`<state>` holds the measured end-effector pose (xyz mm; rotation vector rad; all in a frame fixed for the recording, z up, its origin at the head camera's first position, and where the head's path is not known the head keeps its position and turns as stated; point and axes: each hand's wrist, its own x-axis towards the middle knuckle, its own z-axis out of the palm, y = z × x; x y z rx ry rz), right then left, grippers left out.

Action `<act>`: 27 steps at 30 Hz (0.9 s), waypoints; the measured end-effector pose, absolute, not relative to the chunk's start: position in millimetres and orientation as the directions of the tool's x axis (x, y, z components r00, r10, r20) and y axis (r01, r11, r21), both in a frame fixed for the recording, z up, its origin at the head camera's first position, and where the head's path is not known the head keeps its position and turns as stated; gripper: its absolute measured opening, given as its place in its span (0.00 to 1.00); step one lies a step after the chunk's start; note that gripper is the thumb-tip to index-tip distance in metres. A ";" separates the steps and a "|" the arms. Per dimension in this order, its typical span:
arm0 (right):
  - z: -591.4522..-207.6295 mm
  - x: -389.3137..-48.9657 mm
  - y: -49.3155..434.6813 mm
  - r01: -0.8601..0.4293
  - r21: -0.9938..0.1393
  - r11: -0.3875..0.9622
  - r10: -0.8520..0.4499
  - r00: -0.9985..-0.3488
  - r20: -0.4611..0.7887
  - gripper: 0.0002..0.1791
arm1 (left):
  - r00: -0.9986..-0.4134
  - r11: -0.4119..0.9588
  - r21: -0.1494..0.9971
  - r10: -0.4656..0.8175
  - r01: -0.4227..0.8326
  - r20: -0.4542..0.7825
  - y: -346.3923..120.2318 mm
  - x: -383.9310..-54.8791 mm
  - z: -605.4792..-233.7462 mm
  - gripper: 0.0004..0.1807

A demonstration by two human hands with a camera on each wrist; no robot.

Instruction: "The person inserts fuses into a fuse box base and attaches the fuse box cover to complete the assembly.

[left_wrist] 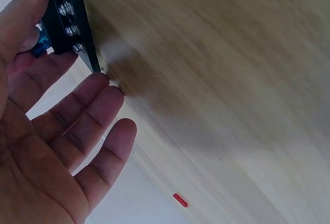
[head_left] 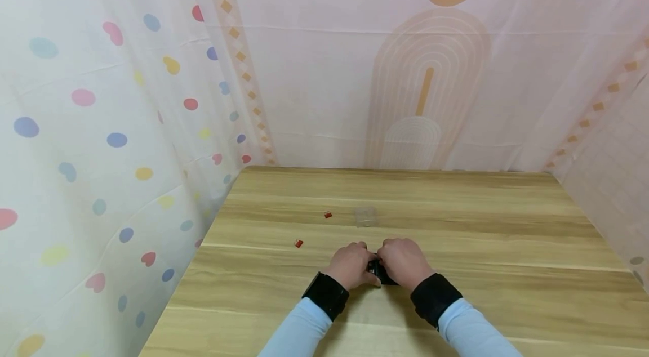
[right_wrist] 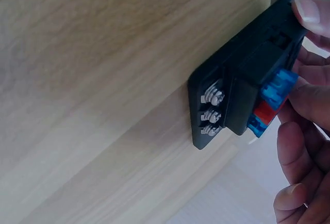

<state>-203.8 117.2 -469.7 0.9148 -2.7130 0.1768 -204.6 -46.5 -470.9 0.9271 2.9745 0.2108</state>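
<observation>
Between my hands, close over the table, is a black fuse block [head_left: 383, 275] with metal screw terminals [right_wrist: 211, 116] along one edge. Blue blade fuses [right_wrist: 280, 88] stand in it, with a red blade fuse [right_wrist: 265, 112] between them. My left hand [head_left: 351, 266] grips the block's left part between thumb and index finger; its other fingers [left_wrist: 111, 144] extend loosely below. At the block's right side, my right hand [head_left: 405, 261] holds on with curled fingers, a fingertip [right_wrist: 309, 100] right at the blue fuses. From the head, my hands cover most of the block.
Two small red blade fuses lie on the wooden table [head_left: 487, 216], one farther back [head_left: 328, 214] and one nearer [head_left: 298, 243], left of my hands. A clear plastic box [head_left: 365, 216] sits beyond my hands. Patterned curtains [head_left: 324, 92] hang behind and beside the table.
</observation>
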 end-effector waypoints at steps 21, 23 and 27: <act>-470.3 -207.8 110.7 -0.608 -0.080 0.790 -0.564 -0.772 0.293 0.11 | -0.815 0.800 0.165 0.578 0.576 0.041 -54.3 -208.9 -476.1 0.23; -470.6 -208.5 110.4 -0.611 -0.079 0.787 -0.567 -0.769 0.296 0.12 | -0.816 0.801 0.168 0.577 0.575 0.042 -54.8 -209.4 -476.1 0.22; -471.2 -210.0 110.1 -0.610 -0.096 0.786 -0.564 -0.773 0.290 0.13 | -0.818 0.803 0.173 0.573 0.571 0.042 -55.6 -210.1 -476.1 0.21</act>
